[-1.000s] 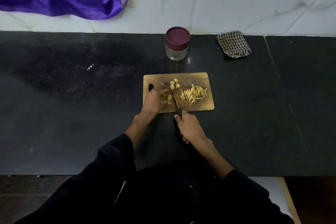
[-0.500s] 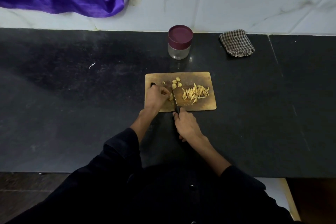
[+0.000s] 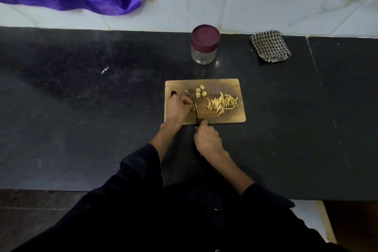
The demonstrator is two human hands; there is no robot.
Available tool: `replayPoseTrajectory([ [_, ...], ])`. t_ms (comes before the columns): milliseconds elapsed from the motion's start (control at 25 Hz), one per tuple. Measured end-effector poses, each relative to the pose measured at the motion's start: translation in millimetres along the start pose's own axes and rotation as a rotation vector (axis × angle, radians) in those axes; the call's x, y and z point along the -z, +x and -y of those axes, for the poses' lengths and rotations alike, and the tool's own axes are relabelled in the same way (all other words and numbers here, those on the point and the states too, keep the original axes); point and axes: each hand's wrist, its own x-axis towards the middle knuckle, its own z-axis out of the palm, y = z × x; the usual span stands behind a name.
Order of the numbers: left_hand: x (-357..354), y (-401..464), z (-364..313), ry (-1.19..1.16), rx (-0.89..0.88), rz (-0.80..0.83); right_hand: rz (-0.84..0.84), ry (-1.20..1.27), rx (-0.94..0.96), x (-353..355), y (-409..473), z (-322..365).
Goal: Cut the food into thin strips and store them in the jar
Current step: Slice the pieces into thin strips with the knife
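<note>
1. The right hand has its grip closed round the knife handle, blade down on the cutting board.
2. The left hand curls over a food piece beside the blade.
3. Strips lie right of the blade; the lidded jar stands on the tabletop behind.

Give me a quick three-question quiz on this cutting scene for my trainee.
1. True or false: the jar has its lid on.
2. Which hand grips the knife: A left, B right?
3. Fill in: the cut strips lie on the cutting ____.

Key: 1 true. 2 B, the right hand; the left hand holds the food. 3 board.
</note>
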Motion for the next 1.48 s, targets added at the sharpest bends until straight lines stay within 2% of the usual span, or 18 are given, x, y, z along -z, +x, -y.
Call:
replayPoseTrajectory([
  [200, -0.7, -1.0, -1.7, -0.018, 0.015, -0.007, 0.021, -0.006, -0.035, -4.5, -6.0, -8.8],
  [440, -0.9, -3.5, 1.2, -0.040, 0.016, -0.006, -0.070, 0.073, -0.042, 5.2, -7.4, -22.6],
  [760, 2.4, -3.8, 3.8, -0.062, -0.001, -0.008, -0.025, 0.043, 0.053, 1.3, -5.1, -1.4],
  [1480, -2.2, -7.3, -7.3, -0.003, 0.040, -0.068, 0.018, 0.030, -0.030, -4.7, -6.7, -3.7],
])
